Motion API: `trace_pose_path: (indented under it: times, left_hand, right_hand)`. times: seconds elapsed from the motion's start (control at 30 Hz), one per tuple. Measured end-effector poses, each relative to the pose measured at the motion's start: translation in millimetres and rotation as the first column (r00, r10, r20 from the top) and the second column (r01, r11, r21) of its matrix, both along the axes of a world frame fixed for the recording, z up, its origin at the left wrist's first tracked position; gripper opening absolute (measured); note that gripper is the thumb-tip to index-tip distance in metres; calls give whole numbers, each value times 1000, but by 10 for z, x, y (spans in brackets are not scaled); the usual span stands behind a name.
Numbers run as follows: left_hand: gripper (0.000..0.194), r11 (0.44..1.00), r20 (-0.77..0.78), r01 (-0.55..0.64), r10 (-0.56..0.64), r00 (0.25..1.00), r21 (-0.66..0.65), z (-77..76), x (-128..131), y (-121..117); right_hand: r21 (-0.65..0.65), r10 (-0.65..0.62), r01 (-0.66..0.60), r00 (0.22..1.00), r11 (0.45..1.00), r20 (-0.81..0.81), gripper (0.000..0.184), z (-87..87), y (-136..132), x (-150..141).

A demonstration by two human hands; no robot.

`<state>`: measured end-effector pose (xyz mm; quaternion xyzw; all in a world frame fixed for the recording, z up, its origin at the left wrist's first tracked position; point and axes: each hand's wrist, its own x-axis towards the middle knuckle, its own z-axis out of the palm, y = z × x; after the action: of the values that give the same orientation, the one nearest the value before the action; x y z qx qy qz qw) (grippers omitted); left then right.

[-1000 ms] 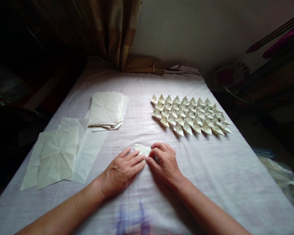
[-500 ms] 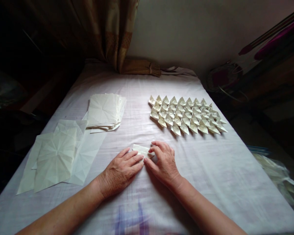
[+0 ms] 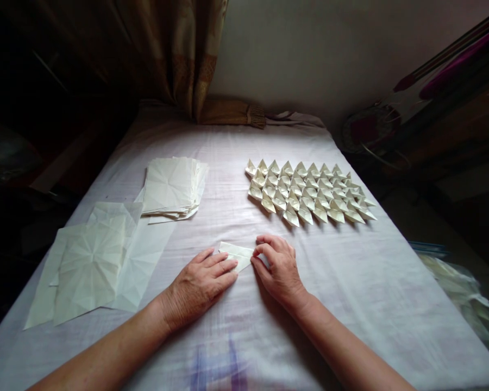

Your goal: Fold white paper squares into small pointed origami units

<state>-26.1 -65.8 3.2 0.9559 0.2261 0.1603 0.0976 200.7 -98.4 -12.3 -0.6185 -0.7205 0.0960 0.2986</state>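
Note:
A small folded piece of pale paper (image 3: 243, 253) lies on the cloth between my two hands. My left hand (image 3: 201, 285) rests flat, fingers stretched over the paper's left part and hiding some of it. At the paper's right tip, my right hand (image 3: 280, 267) has thumb and forefinger pinched together on the corner. Beyond my right hand stand rows of folded paper boats (image 3: 309, 190), set close together with pointed ends up. Creased paper sheets (image 3: 92, 266) lie loosely spread to the left of my left hand.
A stack of creased paper squares (image 3: 169, 184) sits at the back left of the cloth-covered table (image 3: 350, 304). A brown curtain (image 3: 195, 65) hangs down to the far edge. Past the right edge lies a plastic bag (image 3: 456, 282).
My right hand has shifted slightly right, from over the paper to its right corner. More of the paper shows, now with a pointed right end. The left hand stays in place.

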Motion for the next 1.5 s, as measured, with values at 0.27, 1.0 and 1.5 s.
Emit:
trace_pose_path:
  times: [0.27, 1.0, 1.5]
  left_hand:
    - [22, 987, 44, 20, -28, 999, 158, 50, 87, 114]
    - [22, 967, 121, -60, 31, 992, 249, 41, 201, 80]
    - [18, 970, 251, -197, 157, 955, 143, -21, 198, 23]
  right_hand:
    - [65, 208, -211, 977, 975, 50, 19, 92, -126, -126]
    - [121, 219, -235, 967, 964, 131, 16, 69, -74, -132]
    - [203, 228, -253, 964, 946, 138, 15, 63, -41, -183]
